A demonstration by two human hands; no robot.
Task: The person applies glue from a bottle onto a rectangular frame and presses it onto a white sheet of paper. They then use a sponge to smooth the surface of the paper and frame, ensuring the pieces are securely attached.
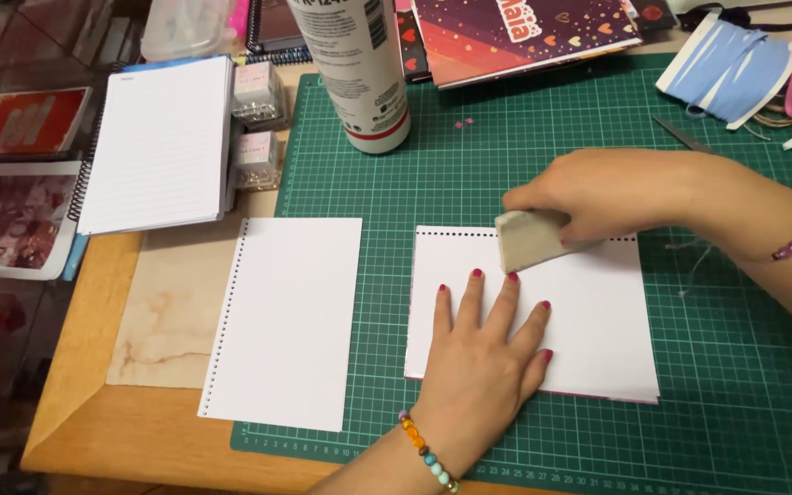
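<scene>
Right hand (pixel 616 197) grips one block (pixel 529 240) over two sheets (pixel 588 316).

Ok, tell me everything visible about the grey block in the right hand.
The grey block is a matte, wedge-like slab, seemingly stone or foam. The right hand grips it from above, tilted, its lower edge on the white punched sheet near the hole row. The left hand presses flat on that sheet just below.

white punched sheet (pixel 579 321) flat on green mat, holes along top edge, pink backing peeking at bottom. grey wedge block (pixel 529 240) tilted, resting on sheet's upper part.
</scene>
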